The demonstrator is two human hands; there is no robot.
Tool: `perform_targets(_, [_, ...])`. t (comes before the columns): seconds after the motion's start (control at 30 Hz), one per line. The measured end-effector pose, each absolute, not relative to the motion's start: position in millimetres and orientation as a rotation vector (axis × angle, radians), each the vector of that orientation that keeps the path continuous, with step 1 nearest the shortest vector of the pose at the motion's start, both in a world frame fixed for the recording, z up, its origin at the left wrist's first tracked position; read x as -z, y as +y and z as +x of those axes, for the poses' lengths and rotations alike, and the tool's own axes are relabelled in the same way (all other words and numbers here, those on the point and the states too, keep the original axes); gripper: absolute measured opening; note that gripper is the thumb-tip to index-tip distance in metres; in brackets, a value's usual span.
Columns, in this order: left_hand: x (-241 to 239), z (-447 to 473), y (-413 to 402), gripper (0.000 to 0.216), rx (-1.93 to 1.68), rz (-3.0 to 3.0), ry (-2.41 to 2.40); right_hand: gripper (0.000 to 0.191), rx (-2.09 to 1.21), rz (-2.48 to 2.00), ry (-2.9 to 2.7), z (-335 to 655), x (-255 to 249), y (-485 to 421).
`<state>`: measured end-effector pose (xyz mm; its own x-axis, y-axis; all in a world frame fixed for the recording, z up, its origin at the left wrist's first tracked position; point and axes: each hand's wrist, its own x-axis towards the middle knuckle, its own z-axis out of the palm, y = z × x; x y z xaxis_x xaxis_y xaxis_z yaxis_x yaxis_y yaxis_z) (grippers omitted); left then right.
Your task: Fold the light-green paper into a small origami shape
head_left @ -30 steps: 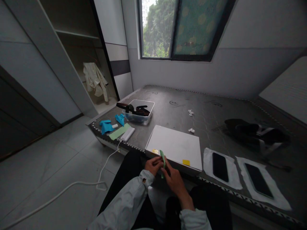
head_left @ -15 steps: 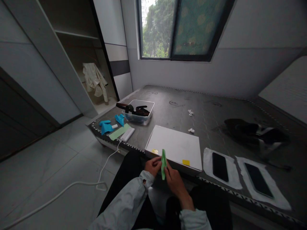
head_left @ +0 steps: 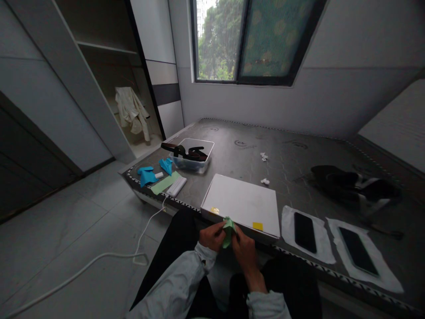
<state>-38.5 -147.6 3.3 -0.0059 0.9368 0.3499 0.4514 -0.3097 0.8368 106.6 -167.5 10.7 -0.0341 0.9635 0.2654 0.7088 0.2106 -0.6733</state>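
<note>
Between my hands is a piece of folded green paper (head_left: 228, 235), held upright just over the near edge of a white box (head_left: 244, 199). My left hand (head_left: 211, 236) pinches its left side with closed fingers. On the other side my right hand (head_left: 245, 249) grips it between thumb and fingers. Parts of the paper are hidden behind the fingertips. Yellow tape (head_left: 257, 226) sticks to the box near its front edge.
Two phones (head_left: 304, 232) rest on white tissues at right. To the left lie blue folded papers (head_left: 148, 177), a green sheet (head_left: 165, 183), a white power strip (head_left: 176, 186) and a clear plastic bin (head_left: 195, 166) with belts. Crumpled tissue (head_left: 264, 181) lies beyond the box.
The green paper, seen as a narrow upright strip before, now looks shorter, wider and more opened out. Both hands have closed in around it, the right one shifting slightly.
</note>
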Motion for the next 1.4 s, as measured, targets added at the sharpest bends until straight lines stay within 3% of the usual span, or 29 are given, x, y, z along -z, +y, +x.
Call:
perform_targets(0.83, [-16.0, -38.8, -141.5, 0.038, -1.329, 1.431, 1.245, 0.05, -0.882, -1.386, -1.401, 104.0, -19.3, -163.8])
perform_targets(1.03, [-7.8, -39.2, -136.4, 0.027, -1.235, 1.267, 1.264, 0.048, -0.903, -1.356, -1.348, 104.9, -18.2, -162.8])
perform_targets(1.4, [-9.7, -44.7, -135.2, 0.039, -1.185, 1.416, 1.132, 0.048, -0.893, -1.234, -1.366, 105.7, -13.9, -160.6])
